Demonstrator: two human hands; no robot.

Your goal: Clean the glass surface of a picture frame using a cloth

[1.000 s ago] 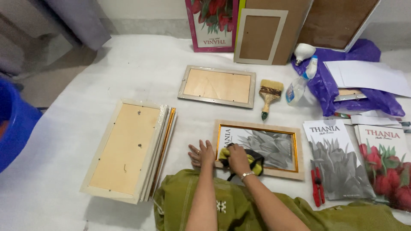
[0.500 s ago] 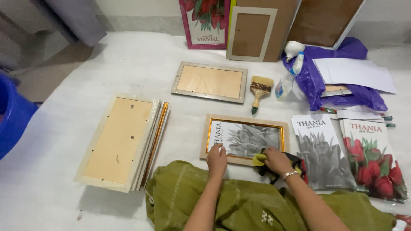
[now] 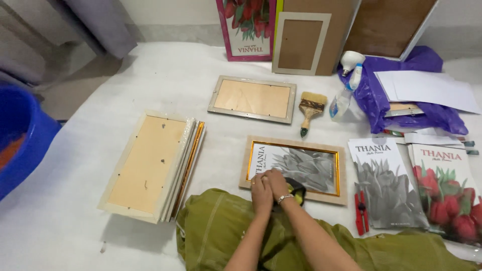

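On the white sheet (image 3: 150, 85), right hand (image 3: 277, 183) grips cloth (image 3: 296, 190) over crosswise-lying frame (image 3: 293, 169).

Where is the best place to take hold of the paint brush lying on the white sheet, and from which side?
Grip the paint brush by its wooden handle, probably coming from the near side. It lies flat, bristles pointing away and the narrow handle pointing toward the person, free of the spray bottle on its right.

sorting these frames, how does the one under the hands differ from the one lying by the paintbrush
The frame under the hands lies face up, showing a grey flower print inside a gold inner border; the frame by the paintbrush lies face down, showing its plain wooden backing. Both are rectangular, pale-edged and flat on the white sheet.
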